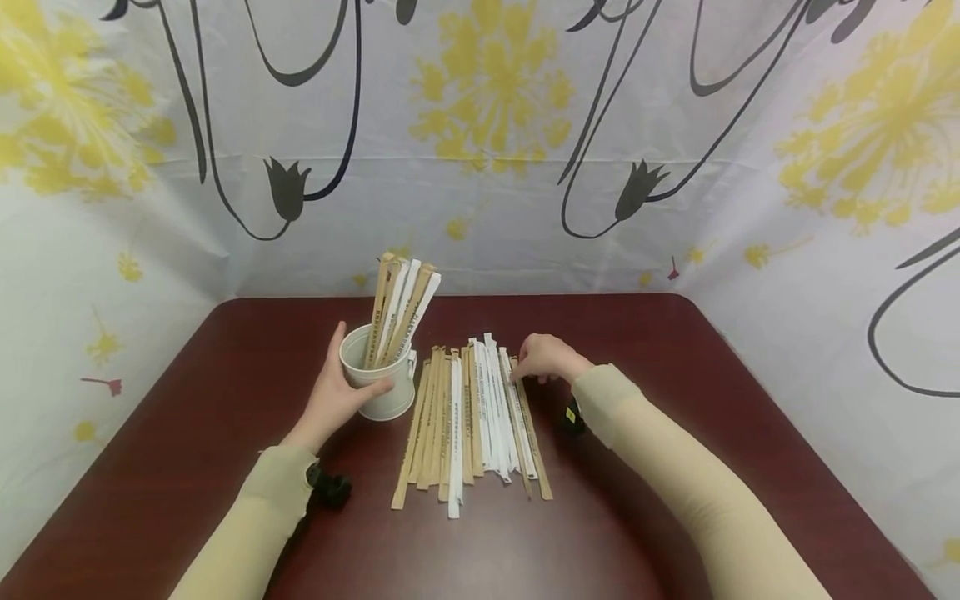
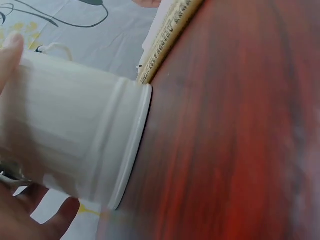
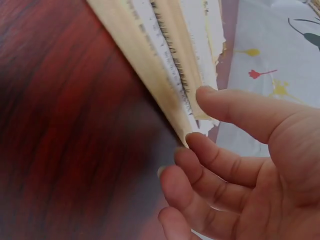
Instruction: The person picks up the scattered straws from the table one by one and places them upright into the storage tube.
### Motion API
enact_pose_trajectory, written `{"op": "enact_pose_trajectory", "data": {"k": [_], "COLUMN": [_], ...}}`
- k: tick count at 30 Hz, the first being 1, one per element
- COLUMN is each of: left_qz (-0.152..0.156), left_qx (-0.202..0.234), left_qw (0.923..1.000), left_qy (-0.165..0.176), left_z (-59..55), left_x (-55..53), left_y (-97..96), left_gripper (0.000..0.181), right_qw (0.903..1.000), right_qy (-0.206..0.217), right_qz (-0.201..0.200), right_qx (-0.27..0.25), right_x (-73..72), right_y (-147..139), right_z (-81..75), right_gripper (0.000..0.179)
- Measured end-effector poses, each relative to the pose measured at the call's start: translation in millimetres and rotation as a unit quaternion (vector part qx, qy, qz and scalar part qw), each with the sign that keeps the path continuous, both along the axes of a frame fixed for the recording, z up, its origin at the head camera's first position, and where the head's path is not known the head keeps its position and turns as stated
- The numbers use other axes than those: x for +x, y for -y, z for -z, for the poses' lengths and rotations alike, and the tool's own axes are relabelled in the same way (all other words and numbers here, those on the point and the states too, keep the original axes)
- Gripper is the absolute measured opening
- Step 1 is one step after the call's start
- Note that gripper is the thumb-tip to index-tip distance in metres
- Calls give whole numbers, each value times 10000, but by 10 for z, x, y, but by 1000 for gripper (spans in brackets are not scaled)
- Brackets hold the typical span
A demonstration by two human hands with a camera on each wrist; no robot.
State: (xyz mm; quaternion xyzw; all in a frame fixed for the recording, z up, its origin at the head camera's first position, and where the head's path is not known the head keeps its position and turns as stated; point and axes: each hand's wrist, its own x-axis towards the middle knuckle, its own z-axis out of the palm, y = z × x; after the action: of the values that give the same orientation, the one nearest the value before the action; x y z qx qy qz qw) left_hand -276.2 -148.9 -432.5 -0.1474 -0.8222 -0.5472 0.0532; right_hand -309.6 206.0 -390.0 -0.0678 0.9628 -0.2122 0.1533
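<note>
My left hand (image 1: 337, 393) grips a small white pail (image 1: 390, 398) from its left side, thumb across the front. Several slim paper-wrapped sticks (image 1: 401, 312), brown and white with printed text, lean to the right inside it. The left wrist view shows the pail's base (image 2: 132, 150) at the tabletop. Just right of the pail lies a row of similar paper-wrapped sticks (image 1: 455, 433). At the far end of the row's right side is my right hand (image 1: 551, 358). In the right wrist view, its bent fingers and thumb (image 3: 235, 107) are spread around the sticks' ends.
The dark red-brown table (image 1: 600, 533) has a patterned cloth (image 1: 480, 225) hanging behind it and at both sides. A black wrist camera (image 1: 330, 487) sits at my left cuff, and another black device (image 1: 574, 417) at my right.
</note>
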Motion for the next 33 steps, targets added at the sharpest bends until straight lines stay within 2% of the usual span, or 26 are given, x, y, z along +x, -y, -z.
{"op": "enact_pose_trajectory", "data": {"k": [5,10,16,20,23,26,30,33], "left_qz": [101,8,-33,233,489,787,1169,1298], "left_qx": [-29,139,159,459,768,963,994,949], "left_qw": [9999,9997,9995,9986,9948,9898,9841,9825], "left_qy": [-64,-184,-272,89,460,692,896,938], "left_z": [-6,7,47,97,136,167,195,216], "left_x": [43,63,63,47,19,-23,-76,-95], "left_y": [56,83,130,193,242,272,282,286], "left_gripper": [119,122,128,127,124,117,100,91], "right_qw": [9999,9996,9987,9993,9998,9998,9996,9997], "right_qy": [149,140,97,58,-22,-88,-91,-145], "right_qz": [24,80,265,217,145,104,128,145], "right_qx": [76,237,415,308,158,124,219,167], "right_x": [6,-15,-12,1,6,9,1,-21], "right_y": [-22,-44,-40,-39,-45,-49,-51,-61], "right_z": [19,43,74,97,101,88,57,8], "right_gripper": [24,19,22,19,16,18,24,23]}}
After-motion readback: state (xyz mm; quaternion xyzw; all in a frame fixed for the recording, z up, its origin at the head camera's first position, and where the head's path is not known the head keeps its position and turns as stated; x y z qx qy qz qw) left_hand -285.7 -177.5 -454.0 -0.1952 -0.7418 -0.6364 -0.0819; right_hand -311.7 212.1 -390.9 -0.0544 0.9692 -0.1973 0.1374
